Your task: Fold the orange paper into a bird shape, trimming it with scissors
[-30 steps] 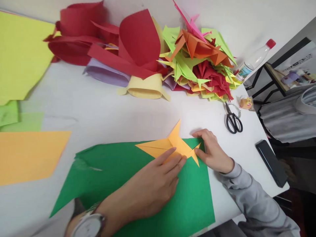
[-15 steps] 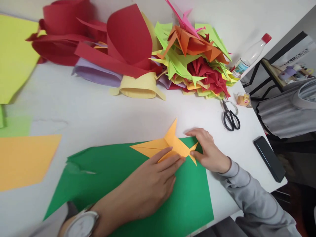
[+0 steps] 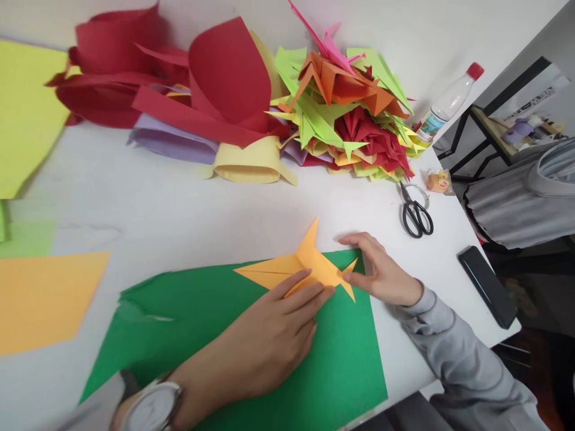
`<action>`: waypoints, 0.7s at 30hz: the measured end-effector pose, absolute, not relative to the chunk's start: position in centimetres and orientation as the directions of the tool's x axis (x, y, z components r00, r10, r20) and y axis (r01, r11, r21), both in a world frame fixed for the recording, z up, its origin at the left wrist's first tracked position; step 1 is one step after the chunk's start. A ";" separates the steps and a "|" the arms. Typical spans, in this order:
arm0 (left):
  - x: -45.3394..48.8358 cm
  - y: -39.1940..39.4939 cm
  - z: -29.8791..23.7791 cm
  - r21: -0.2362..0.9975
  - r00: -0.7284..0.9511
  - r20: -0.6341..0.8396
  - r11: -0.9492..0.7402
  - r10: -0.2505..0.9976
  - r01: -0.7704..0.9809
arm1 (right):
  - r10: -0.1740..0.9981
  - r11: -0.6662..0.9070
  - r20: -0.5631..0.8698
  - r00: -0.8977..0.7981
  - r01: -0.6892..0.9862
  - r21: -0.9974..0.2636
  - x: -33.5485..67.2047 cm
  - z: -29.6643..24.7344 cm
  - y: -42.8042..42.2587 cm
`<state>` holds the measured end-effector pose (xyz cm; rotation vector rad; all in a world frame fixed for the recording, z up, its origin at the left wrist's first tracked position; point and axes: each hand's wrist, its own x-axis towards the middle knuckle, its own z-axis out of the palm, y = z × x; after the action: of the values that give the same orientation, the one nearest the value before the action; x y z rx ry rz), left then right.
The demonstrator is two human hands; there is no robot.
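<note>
Tabletop (image 3: 179, 215): under green sheet (image 3: 345, 347) | orange folded paper (image 3: 315, 257): on sheet, far right | left hand (image 3: 278, 329): over sheet, fingers extended on paper | right hand (image 3: 384, 272): sheet's right edge, thumb on paper, index spread away | scissors (image 3: 412, 205): beyond sheet, right

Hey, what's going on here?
A person is handling a folded orange paper shape on a green sheet. The left hand lies over its lower part, fingers resting on it; the right hand's thumb touches near its forked end. Farther back is a pile of folded coloured paper.
</note>
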<state>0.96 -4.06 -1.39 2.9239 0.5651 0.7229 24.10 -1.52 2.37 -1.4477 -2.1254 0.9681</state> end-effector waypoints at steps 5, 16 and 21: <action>1.1 -4.0 -1.3 0.119 0.828 0.429 -0.932 0.360 0.343 | 0.949 0.237 -0.036 -0.315 0.780 -0.580 22.5 1.7 -2.4; 1.3 -4.3 -0.9 -0.020 0.859 0.429 -0.948 0.279 0.317 | 0.940 0.246 -0.059 -0.335 0.790 -0.561 22.4 1.8 -2.5; 1.0 -4.8 -0.6 0.013 0.818 0.486 -0.938 0.309 0.346 | 0.942 0.237 -0.065 -0.330 0.788 -0.568 22.4 1.8 -2.5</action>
<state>1.03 -4.83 -0.56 3.0674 0.5535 0.7992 22.41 -2.48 1.82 -1.6105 -2.2229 0.7512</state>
